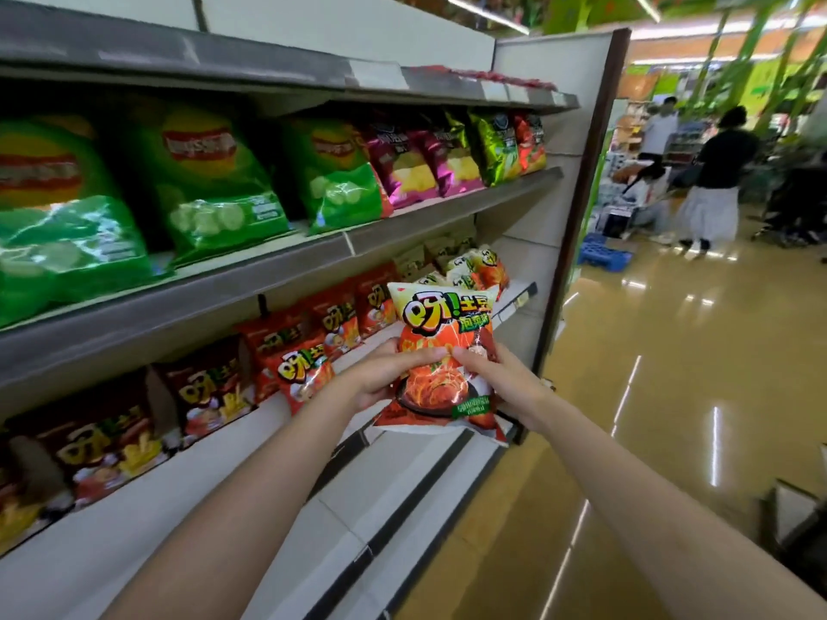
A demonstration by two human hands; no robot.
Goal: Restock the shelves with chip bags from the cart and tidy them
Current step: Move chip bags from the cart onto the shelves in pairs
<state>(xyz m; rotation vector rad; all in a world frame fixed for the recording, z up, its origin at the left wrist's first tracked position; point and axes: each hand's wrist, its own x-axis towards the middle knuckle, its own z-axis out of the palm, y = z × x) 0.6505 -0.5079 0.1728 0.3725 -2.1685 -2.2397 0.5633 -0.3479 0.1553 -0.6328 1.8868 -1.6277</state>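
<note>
I hold one orange and white chip bag (441, 351) upright in front of the lower shelf (250, 422). My left hand (394, 373) grips its left side with the thumb across the front. My right hand (496, 378) grips its right side the same way. Behind the bag, rows of red bags (309, 369) and dark brown bags (210, 387) stand on that shelf, and more orange and white bags (483, 270) stand at its far right end. The cart (801, 525) shows only as a corner at the right edge.
The shelf above carries big green chip bags (210, 181), purple bags (402, 167) and a few gold and red ones. The shelf unit's end panel (577, 208) stands to the right. People (716, 181) and a blue crate (604, 255) are down the glossy aisle.
</note>
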